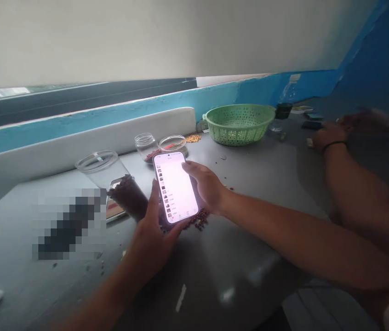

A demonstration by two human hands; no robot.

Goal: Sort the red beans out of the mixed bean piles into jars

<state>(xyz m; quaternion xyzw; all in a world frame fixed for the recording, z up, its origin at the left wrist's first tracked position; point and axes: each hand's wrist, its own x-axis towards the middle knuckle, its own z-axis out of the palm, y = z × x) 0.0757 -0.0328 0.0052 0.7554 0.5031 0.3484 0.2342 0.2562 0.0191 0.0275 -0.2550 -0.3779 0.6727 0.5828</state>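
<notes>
Holding phone (175, 186) over loose beans (199, 219): left hand (153, 239) gripping its near end, right hand (206, 184) clasping its right edge; slipping risks knocking the jar (118, 184).

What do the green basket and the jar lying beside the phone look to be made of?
Green basket: likely moulded plastic, matte, with a regular grid of holes. Jar: clear and glossy, its dark beans showing through; glass or plastic, I cannot tell which.

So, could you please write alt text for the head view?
Left hand and right hand hold a lit phone over a grey table with red beans, glass jars and a green basket.
</notes>
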